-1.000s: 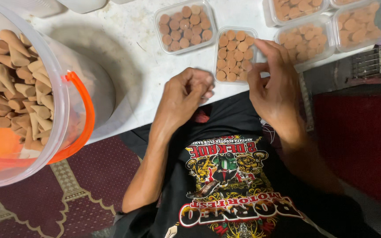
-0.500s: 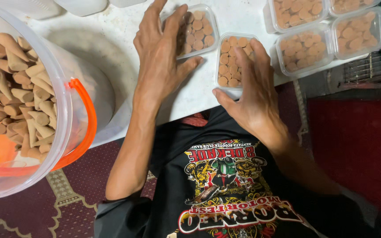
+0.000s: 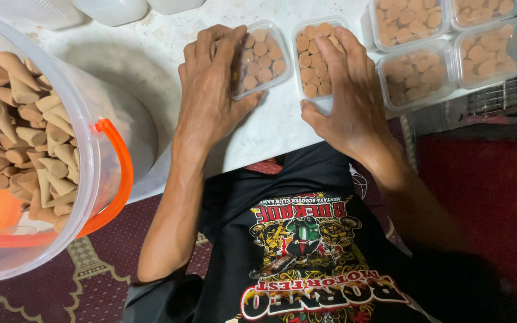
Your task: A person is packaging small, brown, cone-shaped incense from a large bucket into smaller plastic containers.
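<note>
A big clear bucket (image 3: 61,149) with an orange handle sits close by on the left, full of little brown cones. On the white bench (image 3: 145,54), the left hand (image 3: 210,90) lies flat with fingers spread, touching a small clear tub (image 3: 261,57) of brown cones. The right hand (image 3: 348,90) lies flat and spread on the next tub (image 3: 312,60). Farther right sit more full tubs (image 3: 450,42).
</note>
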